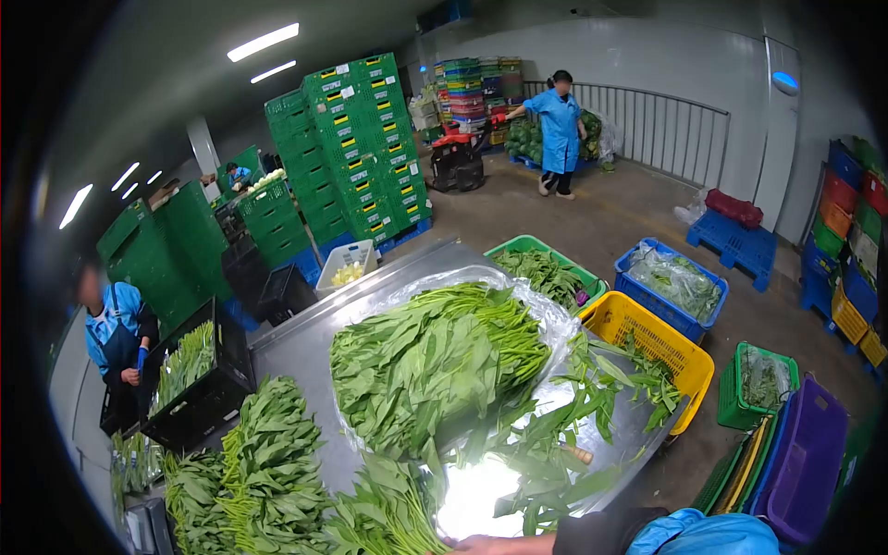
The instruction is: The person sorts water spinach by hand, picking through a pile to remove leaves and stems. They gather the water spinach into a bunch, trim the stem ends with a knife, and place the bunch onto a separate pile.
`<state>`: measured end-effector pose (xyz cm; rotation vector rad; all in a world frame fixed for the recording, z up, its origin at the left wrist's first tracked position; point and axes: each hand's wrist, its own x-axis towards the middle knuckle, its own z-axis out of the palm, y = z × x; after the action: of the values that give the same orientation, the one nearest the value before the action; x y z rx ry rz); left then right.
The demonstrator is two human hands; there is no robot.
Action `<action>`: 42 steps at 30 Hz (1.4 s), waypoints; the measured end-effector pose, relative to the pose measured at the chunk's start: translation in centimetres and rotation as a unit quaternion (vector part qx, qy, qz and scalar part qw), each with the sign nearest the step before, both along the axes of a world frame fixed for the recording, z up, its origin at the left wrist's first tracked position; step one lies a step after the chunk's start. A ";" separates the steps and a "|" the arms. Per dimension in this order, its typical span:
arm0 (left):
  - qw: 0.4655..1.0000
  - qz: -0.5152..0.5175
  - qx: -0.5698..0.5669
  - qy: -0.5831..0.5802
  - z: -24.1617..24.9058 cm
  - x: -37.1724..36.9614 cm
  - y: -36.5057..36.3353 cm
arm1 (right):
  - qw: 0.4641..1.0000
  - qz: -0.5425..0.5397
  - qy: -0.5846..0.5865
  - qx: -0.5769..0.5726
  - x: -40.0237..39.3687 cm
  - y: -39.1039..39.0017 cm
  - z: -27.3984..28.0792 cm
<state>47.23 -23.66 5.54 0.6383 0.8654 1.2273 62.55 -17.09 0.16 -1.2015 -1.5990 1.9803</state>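
My right hand (495, 544) is at the bottom edge, closed around the stem ends of a bunch of leafy greens (384, 509) lying on the metal table (291, 347). My left hand does not show. Beyond the held bunch, a large pile of leafy greens (435, 361) rests on clear plastic, stems toward the right. More bunches (268, 462) lie at the table's left front. Loose leafy stems (564, 444) are scattered to the right of the pile, around a small brown handle (576, 453).
A yellow crate (689, 356), a blue crate (671, 287) and a green crate (546, 250) stand along the table's right side. A person (116, 324) works at a black crate (199, 370) on the left. Another person (560, 134) stands behind, by a red pallet truck (453, 153).
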 end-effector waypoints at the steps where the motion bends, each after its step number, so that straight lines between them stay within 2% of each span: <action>1: 1.000 0.002 -0.002 0.000 -0.3 -0.2 0.0 | 1.000 0.001 0.001 0.015 -0.4 -0.3 0.1; 3: 0.977 -0.060 -0.168 -0.112 -1.1 -1.5 1.4 | 0.999 -0.001 0.001 0.039 -1.1 -0.7 0.2; 4: 0.975 -0.041 -0.195 -0.102 -0.7 -1.4 1.7 | 0.999 -0.005 0.003 0.050 -1.4 -0.8 0.3; 10: 0.977 0.053 -0.206 -0.032 1.1 -1.2 3.1 | 0.989 -0.082 0.028 0.121 -3.8 -1.6 0.3; 12: 0.975 0.067 -0.210 -0.013 2.0 -1.5 3.6 | 0.985 -0.107 0.034 0.134 -5.5 -1.9 2.2; 14: 0.973 0.078 -0.219 -0.001 2.7 -1.8 3.7 | 0.932 -0.232 0.014 0.277 -6.1 -2.5 6.4; 15: 0.972 0.078 -0.224 -0.002 2.7 -2.2 3.6 | 0.932 -0.235 0.007 0.277 -6.1 -2.6 7.8; 17: 0.971 0.064 -0.231 -0.014 0.5 -3.3 3.6 | 0.954 -0.227 0.011 0.196 -6.8 -2.9 9.7; 18: 0.970 0.053 -0.235 -0.025 -1.6 -3.7 4.1 | 0.952 -0.233 0.009 0.197 -7.2 -2.9 9.4; 21: 0.967 0.019 -0.246 -0.061 -6.0 -4.6 5.3 | 0.977 -0.171 -0.082 0.094 -7.7 -2.4 6.7; 22: 0.967 0.016 -0.247 -0.061 -5.0 -4.7 5.7 | 0.981 -0.147 -0.110 0.057 -8.0 -2.3 6.0; 24: 0.912 -0.050 -0.406 -0.006 -3.0 -5.2 5.8 | 0.983 -0.118 -0.138 0.018 -8.4 -2.5 5.4; 25: 0.910 -0.056 -0.412 -0.001 -3.7 -6.8 4.7 | 0.983 -0.123 -0.135 0.033 -8.5 -2.4 5.5; 26: 0.955 -0.103 -0.276 0.011 -5.0 -8.8 3.1 | 0.982 -0.128 -0.131 0.050 -8.6 -2.4 5.8; 27: 0.979 -0.148 -0.136 0.018 -5.6 -10.1 1.9 | 0.981 -0.133 -0.126 0.061 -8.3 -2.3 6.2; 30: 0.966 -0.176 -0.184 -0.039 -2.8 -9.7 2.5 | 0.980 -0.138 -0.121 0.081 -8.5 -2.2 7.2; 31: 0.964 -0.183 -0.188 -0.038 -4.5 -9.9 2.9 | 0.979 -0.139 -0.123 0.086 -8.6 -2.3 7.4; 33: 0.927 -0.145 -0.323 -0.125 -9.4 -10.0 3.4 | 0.978 -0.139 -0.126 0.089 -8.7 -2.4 7.6; 42: 0.963 -0.118 -0.239 -0.032 -2.4 -6.0 4.3 | 0.976 -0.105 -0.151 0.117 -7.2 -2.8 9.1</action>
<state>41.18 -19.40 3.10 0.2974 0.9578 0.7793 55.31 -19.93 9.22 -1.5561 -1.7053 1.4872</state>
